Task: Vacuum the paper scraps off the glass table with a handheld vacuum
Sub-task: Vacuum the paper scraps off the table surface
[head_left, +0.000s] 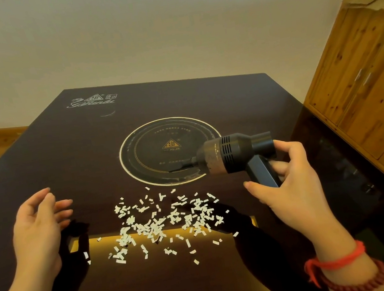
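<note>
1. Near the middle of the glass table (85, 141), I see the paper scraps (163, 224) lie in a loose heap, spread more from 9 to 3 o'clock than from 12 to 6.
2. My right hand (289, 185) grasps the handheld vacuum (232, 154) by its handle, fingers and thumb curled around it. The vacuum is lifted above the round marked ring (135, 139).
3. The long axis of the vacuum goes almost from 3 to 9 o'clock, the nozzle pointing to 9 and a little down. From the nozzle tip, the scraps are at about 7 o'clock, near but not touching.
4. I judge that the next move must bring the nozzle down and toward me, then sweep it along the heap.
5. My left hand (38, 223) hovers at 9 o'clock of the scraps, fingers relaxed, holding nothing. The right hand is the nearer one for the work.
6. The lower part of the handle is hidden by my fingers, so I cannot see any switch. Reflections on the glass make the nearest scraps hard to count.
</note>
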`<state>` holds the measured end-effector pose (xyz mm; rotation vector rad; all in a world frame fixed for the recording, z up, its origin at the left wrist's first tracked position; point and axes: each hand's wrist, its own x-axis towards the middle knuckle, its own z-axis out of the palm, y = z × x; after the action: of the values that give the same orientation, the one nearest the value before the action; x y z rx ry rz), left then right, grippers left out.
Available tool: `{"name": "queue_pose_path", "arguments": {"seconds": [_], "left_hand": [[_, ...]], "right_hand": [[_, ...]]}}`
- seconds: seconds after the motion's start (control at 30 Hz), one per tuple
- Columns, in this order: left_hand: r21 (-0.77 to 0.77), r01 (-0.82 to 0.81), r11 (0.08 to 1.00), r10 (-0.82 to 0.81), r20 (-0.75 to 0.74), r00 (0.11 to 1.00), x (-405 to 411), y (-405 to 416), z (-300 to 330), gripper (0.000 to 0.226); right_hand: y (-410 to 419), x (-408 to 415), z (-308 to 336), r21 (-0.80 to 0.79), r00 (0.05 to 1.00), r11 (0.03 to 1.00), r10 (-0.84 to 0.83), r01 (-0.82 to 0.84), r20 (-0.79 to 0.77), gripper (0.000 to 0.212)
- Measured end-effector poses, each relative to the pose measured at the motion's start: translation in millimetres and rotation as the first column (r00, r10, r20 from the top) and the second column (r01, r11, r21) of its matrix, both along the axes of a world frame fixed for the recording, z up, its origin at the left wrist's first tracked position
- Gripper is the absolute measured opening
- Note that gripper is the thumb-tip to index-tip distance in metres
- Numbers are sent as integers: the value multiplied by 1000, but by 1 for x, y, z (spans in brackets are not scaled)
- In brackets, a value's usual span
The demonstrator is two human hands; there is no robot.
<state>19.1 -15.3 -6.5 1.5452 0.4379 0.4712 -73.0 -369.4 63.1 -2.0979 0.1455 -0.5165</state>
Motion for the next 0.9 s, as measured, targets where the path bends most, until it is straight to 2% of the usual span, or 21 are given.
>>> {"name": "queue_pose_path", "arguments": {"seconds": [0.9], "left_hand": [[6, -10, 1000, 10, -11, 1000, 0, 1, 0, 23]], "right_hand": [[-3, 0, -3, -5, 1000, 1000, -10, 10, -9, 74]]}}
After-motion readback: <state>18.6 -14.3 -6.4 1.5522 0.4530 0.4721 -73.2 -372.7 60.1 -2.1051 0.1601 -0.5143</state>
